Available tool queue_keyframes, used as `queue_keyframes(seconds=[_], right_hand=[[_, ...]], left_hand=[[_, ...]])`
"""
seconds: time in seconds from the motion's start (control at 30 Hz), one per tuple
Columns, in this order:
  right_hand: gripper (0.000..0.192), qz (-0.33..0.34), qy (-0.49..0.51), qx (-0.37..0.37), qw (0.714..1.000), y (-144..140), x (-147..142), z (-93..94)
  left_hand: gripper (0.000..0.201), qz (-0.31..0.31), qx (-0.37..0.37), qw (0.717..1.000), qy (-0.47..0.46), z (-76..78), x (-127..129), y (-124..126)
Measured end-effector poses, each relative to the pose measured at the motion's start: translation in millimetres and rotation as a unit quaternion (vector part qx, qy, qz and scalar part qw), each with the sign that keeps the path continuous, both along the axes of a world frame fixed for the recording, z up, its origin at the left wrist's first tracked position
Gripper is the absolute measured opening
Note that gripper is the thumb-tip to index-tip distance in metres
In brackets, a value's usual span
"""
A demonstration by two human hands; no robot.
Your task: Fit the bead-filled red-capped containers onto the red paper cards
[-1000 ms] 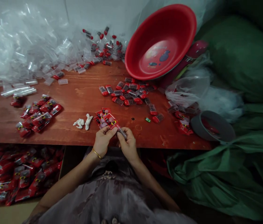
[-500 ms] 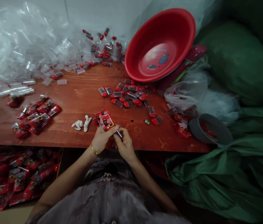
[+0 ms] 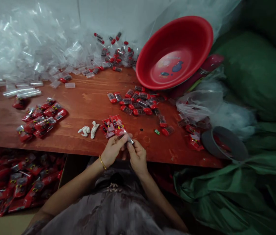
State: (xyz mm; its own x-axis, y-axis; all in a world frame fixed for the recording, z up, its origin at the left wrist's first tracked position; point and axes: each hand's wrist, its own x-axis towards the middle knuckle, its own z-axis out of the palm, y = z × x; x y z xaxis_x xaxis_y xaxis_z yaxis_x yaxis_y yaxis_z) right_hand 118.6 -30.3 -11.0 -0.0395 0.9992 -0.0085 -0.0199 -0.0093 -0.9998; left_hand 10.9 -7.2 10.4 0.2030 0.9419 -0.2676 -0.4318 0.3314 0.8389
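Red basin (image 3: 174,52), loose capsules (image 3: 138,99) beyond both hands' red packet (image 3: 118,128).

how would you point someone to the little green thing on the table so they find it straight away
Start at the big red basin leaning at the back of the wooden table. Come toward the person past the loose heap of red-capped clear cases below it. The small green piece lies alone on bare wood, right of the right hand; it is the only green item among red ones.

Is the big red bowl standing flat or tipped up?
Tipped up. The big red plastic bowl leans on its edge at the back of the wooden table, its empty inside facing the camera.
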Motion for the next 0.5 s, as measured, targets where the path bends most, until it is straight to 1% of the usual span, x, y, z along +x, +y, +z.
queue_keyframes(seconds=[0.1, 0.13, 0.2, 0.33, 0.4, 0.43, 0.5], right_hand=[[0.023, -0.012, -0.056, 0.012, 0.998, -1, 1, 4.9], [0.023, -0.015, -0.068, 0.014, 0.997, -1, 1, 5.6], [0.024, -0.021, -0.069, 0.010, 0.997, -1, -1, 5.6], [0.026, -0.028, -0.042, 0.003, 0.999, -1, -5, 3.3], [0.026, -0.035, -0.053, 0.015, 0.998, -1, -4, 1.8], [0.025, -0.039, -0.064, 0.021, 0.997, -1, -3, 1.0], [0.024, -0.036, -0.081, 0.028, 0.996, -2, -1, -0.3]], left_hand=[[0.040, 0.095, 0.036, 0.995, 0.003, -4.2, -3, 4], [0.038, 0.115, 0.042, 0.992, 0.010, -5.6, -4, 5], [0.037, 0.111, 0.040, 0.993, 0.021, -7.2, -4, 4], [0.040, 0.058, 0.023, 0.998, 0.023, -3.5, 1, -5], [0.039, 0.038, 0.020, 0.999, 0.020, -0.3, 2, -7], [0.039, 0.041, 0.018, 0.999, 0.017, 1.0, 3, -7], [0.038, 0.079, -0.003, 0.997, 0.006, 2.7, 2, -3]])
